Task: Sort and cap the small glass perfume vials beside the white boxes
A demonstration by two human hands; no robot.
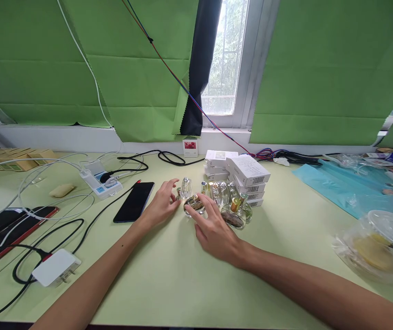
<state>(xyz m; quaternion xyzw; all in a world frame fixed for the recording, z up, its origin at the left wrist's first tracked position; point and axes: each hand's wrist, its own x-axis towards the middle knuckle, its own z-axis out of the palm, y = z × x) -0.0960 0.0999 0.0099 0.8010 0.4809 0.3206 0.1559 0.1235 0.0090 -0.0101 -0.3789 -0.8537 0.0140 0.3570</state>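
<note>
Surface: pale green table | Centre: glass bottles before stacked white boxes | Left hand: fingers curled beside small bottle, grip indeterminable | Right hand: fingers slightly spread, touching oval bottle, left of cluster | Near right: lidded tub, yellow contents

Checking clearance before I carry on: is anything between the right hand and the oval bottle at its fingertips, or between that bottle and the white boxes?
Nothing visible separates the right hand from the oval bottle. Between that bottle and the white boxes, a cluster of clear bottles stands in the way.
</note>
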